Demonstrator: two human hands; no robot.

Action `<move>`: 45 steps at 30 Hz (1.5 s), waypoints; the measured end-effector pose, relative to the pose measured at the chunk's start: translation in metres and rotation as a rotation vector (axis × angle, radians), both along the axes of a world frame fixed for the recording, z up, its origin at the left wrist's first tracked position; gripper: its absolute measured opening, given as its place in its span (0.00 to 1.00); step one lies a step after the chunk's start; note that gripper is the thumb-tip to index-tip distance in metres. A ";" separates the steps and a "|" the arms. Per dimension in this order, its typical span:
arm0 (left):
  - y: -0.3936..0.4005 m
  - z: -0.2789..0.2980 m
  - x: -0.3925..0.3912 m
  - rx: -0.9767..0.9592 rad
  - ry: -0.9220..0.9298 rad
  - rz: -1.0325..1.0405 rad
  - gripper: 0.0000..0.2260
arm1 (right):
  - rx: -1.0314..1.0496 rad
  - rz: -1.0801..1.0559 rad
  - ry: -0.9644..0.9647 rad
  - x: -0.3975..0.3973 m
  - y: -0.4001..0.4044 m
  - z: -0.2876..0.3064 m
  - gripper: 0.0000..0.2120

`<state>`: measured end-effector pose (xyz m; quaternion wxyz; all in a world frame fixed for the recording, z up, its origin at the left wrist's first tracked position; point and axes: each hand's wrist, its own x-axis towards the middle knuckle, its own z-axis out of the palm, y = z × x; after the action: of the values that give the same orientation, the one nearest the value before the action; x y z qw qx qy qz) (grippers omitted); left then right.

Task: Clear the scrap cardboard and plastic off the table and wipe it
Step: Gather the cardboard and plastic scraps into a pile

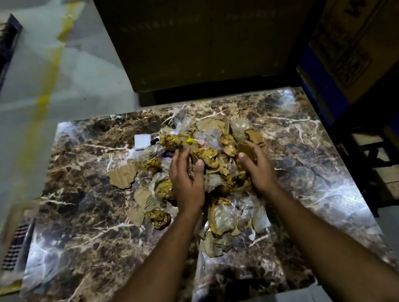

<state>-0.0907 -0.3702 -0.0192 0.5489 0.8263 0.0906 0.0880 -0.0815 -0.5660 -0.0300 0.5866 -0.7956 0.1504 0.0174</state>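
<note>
Hands cupped around scrap pile (212,172) at centre of marble table (85,260). Left hand (187,179) half open, fingers curved, pressed against pile's left side. Right hand (257,165) half open, fingers against cardboard at pile's right side. Nothing lifted clear. White block (142,141) beyond pile, to its left. Large cartons (199,25) behind table; grey floor with yellow line (46,96) left of pile.

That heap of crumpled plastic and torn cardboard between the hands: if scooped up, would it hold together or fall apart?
The heap would probably shed pieces: it looks like many separate scraps, loosely piled. It likely weighs little, being thin crumpled film and torn card. The plastic may slide on the glossy marble table, so both hands, left hand and right hand, cupping inward seems wise.
</note>
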 end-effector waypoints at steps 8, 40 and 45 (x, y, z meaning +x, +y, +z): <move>-0.024 -0.006 0.003 -0.071 -0.037 0.073 0.20 | -0.281 0.019 -0.111 -0.006 0.053 0.000 0.31; -0.058 0.047 0.000 -0.503 -0.074 0.129 0.20 | -0.034 0.097 -0.089 -0.009 0.069 0.068 0.26; -0.060 0.059 0.000 -0.608 -0.031 0.176 0.22 | -0.146 0.048 -0.191 -0.002 0.077 0.087 0.29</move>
<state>-0.0907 -0.4303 0.0400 0.7625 0.6118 0.1754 0.1166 -0.0836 -0.4894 0.0568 0.5380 -0.8377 0.0759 -0.0555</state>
